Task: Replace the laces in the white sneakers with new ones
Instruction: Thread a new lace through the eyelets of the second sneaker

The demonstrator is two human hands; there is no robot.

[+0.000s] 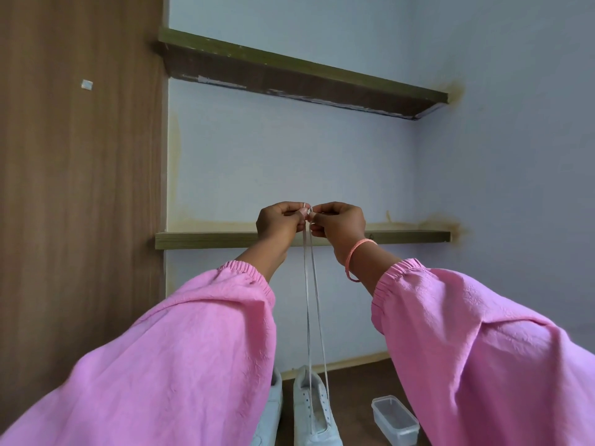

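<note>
1. The left hand point(280, 224) and the right hand point(338, 227) are being held up side by side, nearly touching, in front of the lower shelf point(206, 240).
2. The fingers of each hand are curling inward and pinching one tip of the white lace point(309, 284); the two tips are meeting between the hands.
3. Both strands of the lace are hanging down to the right-hand sneaker point(314, 410), where they are entering the eyelet area.
4. A second sneaker point(273, 410) is standing just beside it on the left, partly hidden by a pink sleeve point(180, 355).
5. A clear plastic box point(394, 420) is sitting near the sneakers, to their right.
6. An upper shelf point(302, 72) is projecting from the wall.
</note>
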